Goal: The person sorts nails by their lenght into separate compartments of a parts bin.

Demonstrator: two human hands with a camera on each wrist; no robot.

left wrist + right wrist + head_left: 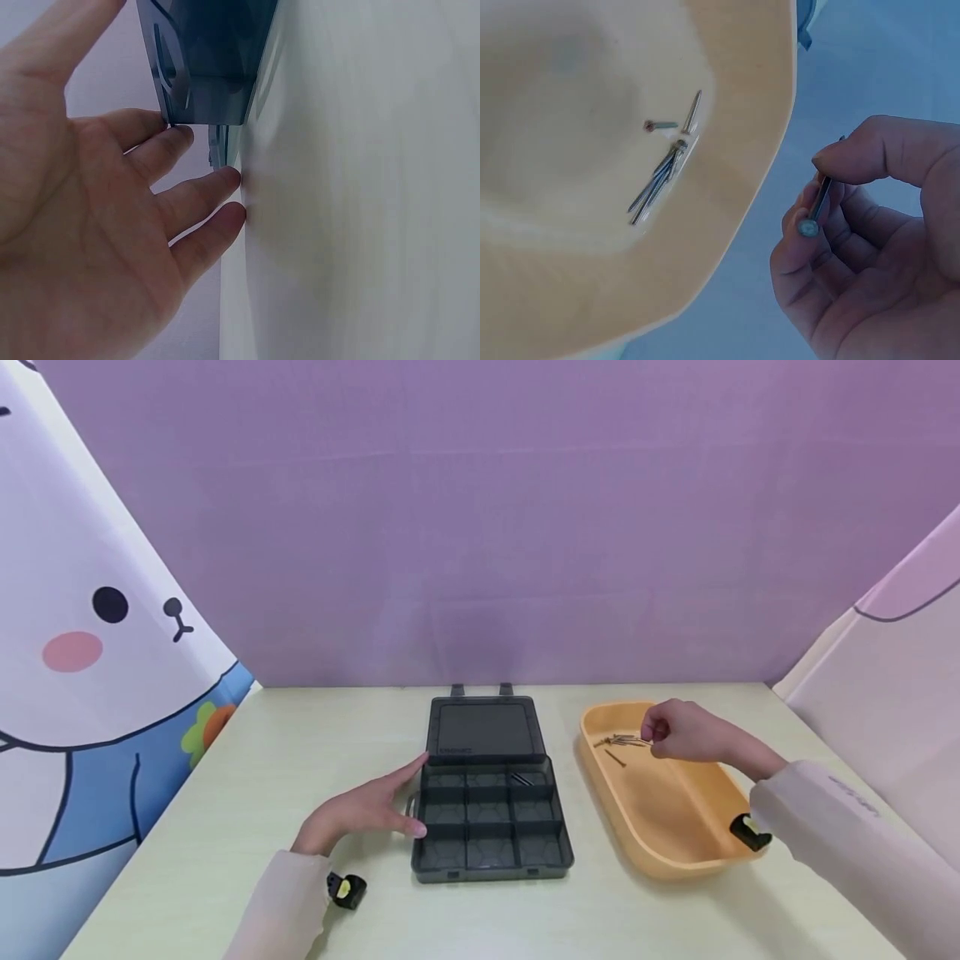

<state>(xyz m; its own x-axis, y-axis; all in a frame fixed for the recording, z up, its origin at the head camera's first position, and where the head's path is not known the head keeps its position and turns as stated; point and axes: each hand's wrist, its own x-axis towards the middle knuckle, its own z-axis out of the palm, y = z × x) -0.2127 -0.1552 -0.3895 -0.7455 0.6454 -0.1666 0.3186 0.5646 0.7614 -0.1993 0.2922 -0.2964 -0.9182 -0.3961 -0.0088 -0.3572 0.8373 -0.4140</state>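
A dark see-through compartment box (467,814) lies on the table with its lid (487,727) folded back. My left hand (363,810) rests against the box's left side, thumb and fingers spread; the left wrist view shows straightish fingers (199,199) at the box's end. Some dark nails (522,779) lie in the far right compartment. Over the yellow tray (611,806) my right hand (686,731) pinches a nail (822,201) between thumb and fingers, its round head showing. Several more nails (656,180) lie inside the tray, most in a small bunch.
The pale table (330,727) meets a purple cloth backdrop (480,527) behind the box. A curtain with a cartoon animal (112,693) hangs at the left, another pale cloth (885,693) at the right. The tray stands right of the box, a strip of table between them.
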